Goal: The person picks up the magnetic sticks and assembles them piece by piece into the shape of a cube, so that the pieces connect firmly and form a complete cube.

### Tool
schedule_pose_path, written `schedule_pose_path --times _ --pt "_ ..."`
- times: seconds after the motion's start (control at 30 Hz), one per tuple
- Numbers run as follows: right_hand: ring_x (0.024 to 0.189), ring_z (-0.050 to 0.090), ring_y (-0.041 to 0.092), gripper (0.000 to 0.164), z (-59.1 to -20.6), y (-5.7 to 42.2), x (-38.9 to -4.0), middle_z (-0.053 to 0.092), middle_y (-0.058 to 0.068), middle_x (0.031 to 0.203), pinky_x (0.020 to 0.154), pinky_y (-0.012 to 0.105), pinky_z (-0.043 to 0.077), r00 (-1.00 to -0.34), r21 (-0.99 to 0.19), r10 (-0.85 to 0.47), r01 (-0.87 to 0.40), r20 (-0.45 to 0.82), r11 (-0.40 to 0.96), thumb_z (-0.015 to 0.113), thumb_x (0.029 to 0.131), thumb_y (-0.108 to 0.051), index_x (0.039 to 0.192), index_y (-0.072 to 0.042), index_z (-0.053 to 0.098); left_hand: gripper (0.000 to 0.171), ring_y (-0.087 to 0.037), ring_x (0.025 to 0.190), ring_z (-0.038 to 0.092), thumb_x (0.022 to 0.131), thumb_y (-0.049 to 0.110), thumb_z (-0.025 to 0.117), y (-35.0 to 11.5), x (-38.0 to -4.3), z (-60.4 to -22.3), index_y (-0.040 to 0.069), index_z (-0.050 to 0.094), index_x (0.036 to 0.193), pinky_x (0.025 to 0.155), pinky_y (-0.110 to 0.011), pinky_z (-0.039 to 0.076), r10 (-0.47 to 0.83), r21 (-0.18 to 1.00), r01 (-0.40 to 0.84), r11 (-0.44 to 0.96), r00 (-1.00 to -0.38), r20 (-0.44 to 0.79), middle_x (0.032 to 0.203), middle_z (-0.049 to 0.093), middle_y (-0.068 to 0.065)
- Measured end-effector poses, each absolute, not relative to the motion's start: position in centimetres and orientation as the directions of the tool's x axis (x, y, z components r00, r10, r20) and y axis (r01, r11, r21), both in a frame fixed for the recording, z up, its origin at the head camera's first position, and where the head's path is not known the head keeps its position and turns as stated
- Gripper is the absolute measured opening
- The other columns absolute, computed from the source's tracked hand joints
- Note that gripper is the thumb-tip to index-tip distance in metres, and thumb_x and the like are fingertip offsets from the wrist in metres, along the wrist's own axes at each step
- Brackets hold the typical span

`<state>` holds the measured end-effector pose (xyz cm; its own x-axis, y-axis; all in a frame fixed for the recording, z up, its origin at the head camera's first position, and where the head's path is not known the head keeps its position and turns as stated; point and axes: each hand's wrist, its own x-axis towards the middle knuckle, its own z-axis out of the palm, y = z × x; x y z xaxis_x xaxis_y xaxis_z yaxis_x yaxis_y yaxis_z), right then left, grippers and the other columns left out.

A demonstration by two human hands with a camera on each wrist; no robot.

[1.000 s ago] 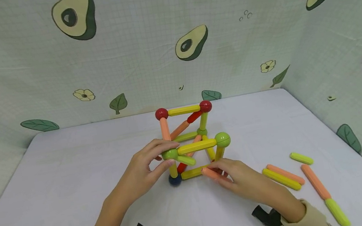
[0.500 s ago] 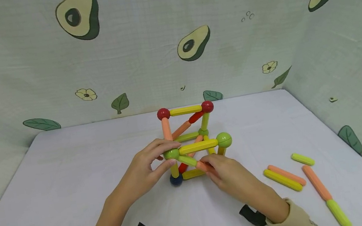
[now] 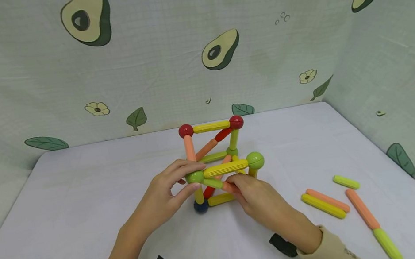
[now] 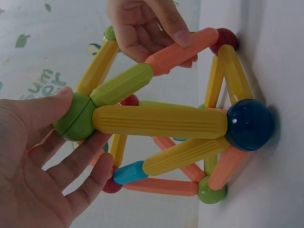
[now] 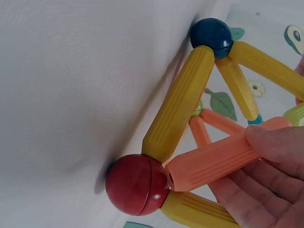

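Note:
A cube-like frame of magnetic rods and balls (image 3: 223,168) stands on the white table. My left hand (image 3: 168,191) pinches the green ball (image 4: 78,116) at its upper front left corner between thumb and fingers. From that ball a short green rod (image 4: 122,83) slants down to an orange rod (image 5: 218,159), the two meeting end to end. My right hand (image 3: 259,195) holds the orange rod between thumb and fingers. Its lower end is at the red ball (image 5: 135,185) in the right wrist view. The dark blue ball (image 3: 201,206) sits at the lower front left corner.
Loose rods lie on the table at the right: a yellow rod (image 3: 323,206) beside an orange rod (image 3: 328,200), a short green rod (image 3: 346,182), and an orange rod (image 3: 362,208) end to end with a green rod (image 3: 387,244). A printed cloth (image 3: 165,64) hangs behind.
My right hand has moved up and left, bringing the orange rod from beside the lower yellow rod to the end of the short green rod. My left hand stays on the green ball.

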<state>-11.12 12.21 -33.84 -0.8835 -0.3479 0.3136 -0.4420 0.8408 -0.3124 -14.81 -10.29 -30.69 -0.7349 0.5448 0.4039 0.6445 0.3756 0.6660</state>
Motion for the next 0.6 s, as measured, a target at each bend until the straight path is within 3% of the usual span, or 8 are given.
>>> schedule_pose_path --times 0.43,0.6 --pt "0.076 0.060 0.010 0.020 -34.60 12.03 -11.54 0.064 0.000 0.088 0.069 0.024 0.055 -0.846 -0.274 -0.356 -0.479 0.397 0.834 0.068 0.084 -0.011 0.102 -0.008 0.060 0.041 -0.007 0.095 0.055 0.083 0.013 0.070 -10.56 -14.91 -30.81 0.016 0.060 0.122 0.077 -0.026 0.053 0.546 0.667 0.651 0.361 -0.728 0.414 0.116 0.060 0.005" --pt "0.077 0.061 0.010 0.021 -34.31 12.22 -11.44 0.066 -0.001 0.090 0.070 0.024 0.055 -0.867 -0.292 -0.338 -0.451 0.366 0.843 0.067 0.085 -0.013 0.104 -0.008 0.061 0.041 -0.007 0.095 0.055 0.083 0.013 0.070 -10.37 -14.94 -30.88 0.016 0.060 0.122 0.077 -0.029 0.053 0.547 0.668 0.654 0.356 -0.725 0.418 0.116 0.060 0.004"
